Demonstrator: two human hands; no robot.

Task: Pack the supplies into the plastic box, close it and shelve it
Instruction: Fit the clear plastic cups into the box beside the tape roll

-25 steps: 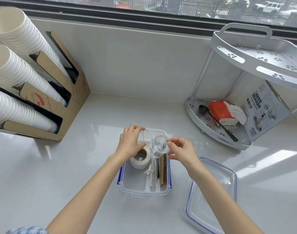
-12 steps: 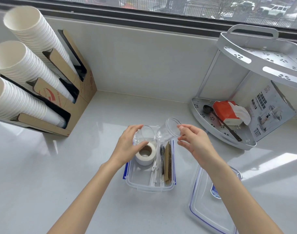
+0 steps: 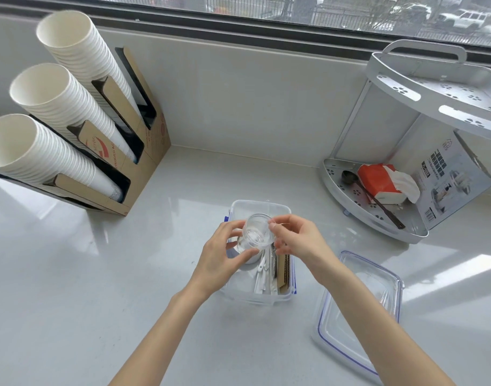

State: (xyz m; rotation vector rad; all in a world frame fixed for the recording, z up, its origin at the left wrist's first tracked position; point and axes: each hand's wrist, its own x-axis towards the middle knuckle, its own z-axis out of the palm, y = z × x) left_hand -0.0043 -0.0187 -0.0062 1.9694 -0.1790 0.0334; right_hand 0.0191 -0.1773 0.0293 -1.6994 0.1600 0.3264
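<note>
Two hands meet over the open plastic box [image 3: 259,298], which sits on the white counter [image 3: 99,288] near the front edge. Left hand [image 3: 220,257]: fingers curled around the side of a small clear cup [image 3: 255,236], thumb pressed under its base. Right hand [image 3: 294,240]: thumb and forefinger pinching the cup's rim from the other side, remaining fingers loosely bent. Whether this is one cup or two nested ones cannot be told; the plastic is transparent and blurred. Cup is held above the box's far half, not yet resting inside. Box contents so far: white wrapped sticks [image 3: 262,277] lying lengthwise down the middle, brown cardboard pieces [image 3: 284,271] standing along the right wall, and something white under the left hand, mostly hidden. Lid [image 3: 358,313] lies flat on the counter just right of the box, blue seal visible, not attached. Corner shelf rack [image 3: 378,218] stands at far right, lower tier holding a red tissue pack [image 3: 378,182], a dark spoon [image 3: 372,196] and a printed carton [image 3: 450,185]; upper tier appears bare as far as visible. Paper cup stacks [image 3: 57,107] in a cardboard holder at left, untouched. Assessment: packing is partway to nearly done, with the cup as the current item. Remaining: set cup in, fit and latch lid, carry box to shelf.
</note>
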